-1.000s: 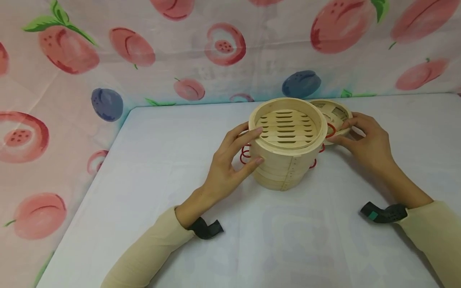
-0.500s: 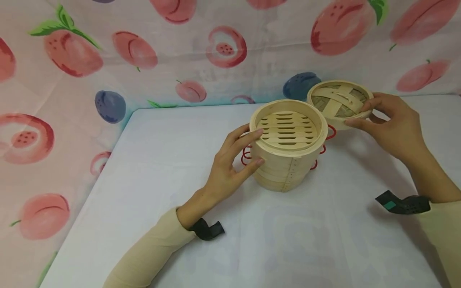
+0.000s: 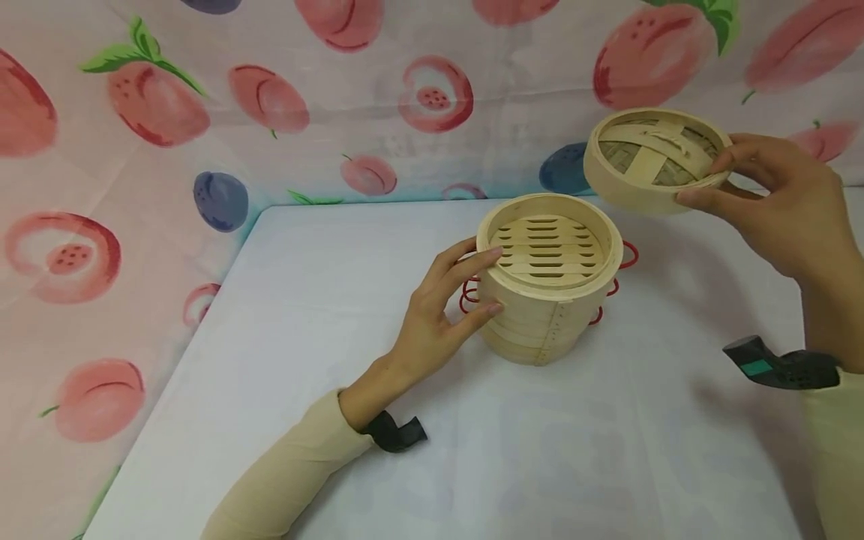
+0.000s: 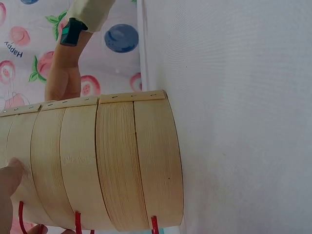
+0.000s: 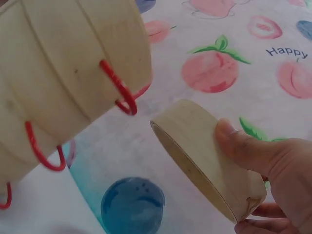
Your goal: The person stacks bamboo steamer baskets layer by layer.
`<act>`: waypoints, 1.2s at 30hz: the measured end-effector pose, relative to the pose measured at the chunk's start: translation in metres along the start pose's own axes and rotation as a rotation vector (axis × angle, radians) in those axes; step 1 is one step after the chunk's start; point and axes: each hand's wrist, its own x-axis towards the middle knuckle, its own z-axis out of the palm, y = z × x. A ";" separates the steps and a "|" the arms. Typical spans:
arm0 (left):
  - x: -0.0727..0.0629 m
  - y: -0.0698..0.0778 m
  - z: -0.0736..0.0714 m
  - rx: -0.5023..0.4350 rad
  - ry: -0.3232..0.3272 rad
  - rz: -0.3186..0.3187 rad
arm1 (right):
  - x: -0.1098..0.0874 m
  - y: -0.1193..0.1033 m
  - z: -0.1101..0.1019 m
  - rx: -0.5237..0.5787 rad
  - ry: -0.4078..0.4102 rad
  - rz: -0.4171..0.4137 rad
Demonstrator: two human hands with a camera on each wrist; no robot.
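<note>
A stack of bamboo steamer baskets (image 3: 533,315) stands upright on the white table, its top tier showing a slatted floor and red ring handles at its sides. My left hand (image 3: 432,322) holds the stack's left side, thumb on the front wall and fingers at the top rim. In the left wrist view the tiers of the steamer stack (image 4: 117,161) lie one against another, the thumb on the upper one. My right hand (image 3: 783,195) pinches the rim of the woven steamer lid (image 3: 655,161), raised behind and right of the stack. The right wrist view shows the lid's (image 5: 195,141) hollow underside.
A white-covered table (image 3: 337,300) spreads around the stack. Behind it hangs a fruit-printed cloth (image 3: 324,90), which also runs down the left side. Dark camera bands (image 3: 398,433) sit on both wrists.
The right hand has lifted the lid from low behind the stack, up and to the right. The left hand keeps its place on the steamer stack.
</note>
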 end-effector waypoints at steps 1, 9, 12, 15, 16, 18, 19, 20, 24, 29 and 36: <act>0.000 0.000 0.000 0.003 0.000 0.000 | 0.001 -0.003 0.001 0.011 0.001 -0.001; -0.002 -0.001 0.001 0.014 0.002 -0.006 | 0.000 -0.018 0.012 0.150 -0.056 -0.015; -0.002 -0.001 0.001 0.013 0.004 -0.008 | 0.000 -0.021 0.015 0.179 -0.073 -0.024; -0.002 -0.002 0.001 0.014 0.007 -0.006 | -0.001 -0.022 0.014 0.202 -0.072 -0.059; -0.002 -0.001 0.001 0.014 0.008 -0.005 | -0.001 -0.022 0.014 0.209 -0.068 -0.067; -0.001 -0.002 0.001 0.013 0.006 -0.001 | -0.001 -0.022 0.013 0.221 -0.055 -0.085; -0.001 -0.002 0.001 0.013 0.005 0.001 | -0.001 -0.022 0.013 0.223 -0.046 -0.094; 0.000 -0.002 0.001 0.014 0.003 0.002 | -0.001 -0.022 0.012 0.228 -0.039 -0.099; 0.000 -0.002 0.002 0.011 0.000 -0.001 | -0.001 -0.022 0.012 0.223 -0.015 -0.149; 0.000 -0.001 0.003 0.010 0.004 -0.003 | -0.003 -0.024 0.014 0.274 -0.035 -0.172; -0.001 -0.002 0.005 -0.011 0.018 -0.005 | -0.008 -0.030 0.015 0.283 -0.098 -0.202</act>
